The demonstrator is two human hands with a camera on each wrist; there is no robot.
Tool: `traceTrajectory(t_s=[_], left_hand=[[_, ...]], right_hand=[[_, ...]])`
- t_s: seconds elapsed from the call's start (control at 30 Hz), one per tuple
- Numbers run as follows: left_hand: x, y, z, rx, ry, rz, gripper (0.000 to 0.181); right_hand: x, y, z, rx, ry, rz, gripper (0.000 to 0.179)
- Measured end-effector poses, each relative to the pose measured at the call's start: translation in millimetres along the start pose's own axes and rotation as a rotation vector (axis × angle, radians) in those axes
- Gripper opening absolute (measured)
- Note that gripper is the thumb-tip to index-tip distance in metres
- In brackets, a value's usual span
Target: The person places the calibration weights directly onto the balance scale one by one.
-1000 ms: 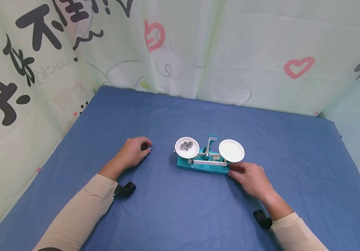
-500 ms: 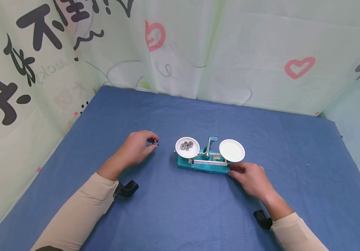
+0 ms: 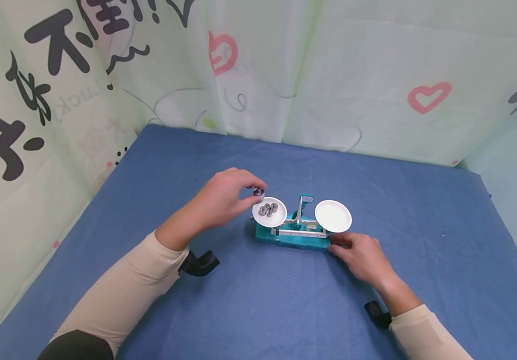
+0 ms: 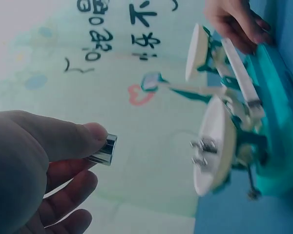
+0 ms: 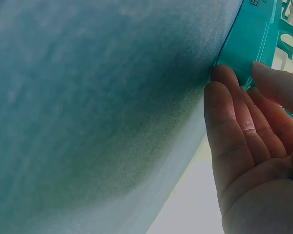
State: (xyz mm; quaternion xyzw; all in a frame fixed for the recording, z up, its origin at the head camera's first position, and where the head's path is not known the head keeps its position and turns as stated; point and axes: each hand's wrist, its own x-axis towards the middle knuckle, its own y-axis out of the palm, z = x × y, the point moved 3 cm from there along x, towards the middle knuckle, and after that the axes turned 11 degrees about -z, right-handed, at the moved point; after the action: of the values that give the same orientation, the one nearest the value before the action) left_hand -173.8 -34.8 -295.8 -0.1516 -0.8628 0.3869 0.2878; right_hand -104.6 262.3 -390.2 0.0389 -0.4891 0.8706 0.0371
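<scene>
In the head view my left hand (image 3: 224, 197) pinches a shiny metal weight (image 3: 259, 193) between thumb and fingers, just above the rim of the left white pan (image 3: 263, 221). The left wrist view shows the weight (image 4: 105, 150) as a small cylinder at my thumb tip, apart from the pan. Several small metal weights (image 3: 274, 207) stand in that pan. The right pan (image 3: 333, 216) holds nothing. Both belong to a balance scale with a teal base (image 3: 292, 242). My right hand (image 3: 361, 255) holds the base's right end, thumb and fingertips against its corner (image 5: 241, 56).
A blue cloth (image 3: 258, 300) covers the table under the scale. Behind and to the left hangs a pale curtain (image 3: 353, 75) with dark lettering and pink hearts. Black wrist-worn devices show on the left wrist (image 3: 199, 263) and the right wrist (image 3: 377, 315).
My left hand has risen from the cloth and moved right with the weight, up to the left pan. The right hand and the scale have stayed in place.
</scene>
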Motion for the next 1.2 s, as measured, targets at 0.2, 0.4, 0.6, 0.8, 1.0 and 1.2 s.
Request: traceTrajectory(t_s=[0.2, 0.4, 0.6, 0.8, 1.0, 1.2], left_hand=[[19.4, 6.1, -23.2, -0.02, 0.023, 0.073, 0.023], [39.1, 22.6, -40.9, 0.01, 0.073, 0.155, 0.022], [52.6, 41.3, -57.8, 0.084, 0.169, 0.215, 0.021], [61.2, 61.5, -72.2, 0.137, 0.186, 0.245, 0.021], [67.2, 75.7, -79.0, 0.232, 0.186, 0.271, 0.017], [69.6, 84.9, -82.1, 0.266, 0.184, 0.296, 0.017]], right_hand=[[0.2, 0.2, -0.5, -0.001, -0.005, -0.001, 0.027], [-2.1, -0.4, -0.3, 0.006, 0.007, 0.003, 0.028], [-3.8, -0.6, 0.2, 0.008, 0.004, 0.001, 0.027], [-6.2, -1.9, 1.5, 0.018, -0.003, -0.007, 0.026], [-7.7, -2.2, 2.1, 0.022, -0.012, -0.022, 0.026], [-9.5, -3.8, 3.0, 0.025, -0.024, -0.029, 0.024]])
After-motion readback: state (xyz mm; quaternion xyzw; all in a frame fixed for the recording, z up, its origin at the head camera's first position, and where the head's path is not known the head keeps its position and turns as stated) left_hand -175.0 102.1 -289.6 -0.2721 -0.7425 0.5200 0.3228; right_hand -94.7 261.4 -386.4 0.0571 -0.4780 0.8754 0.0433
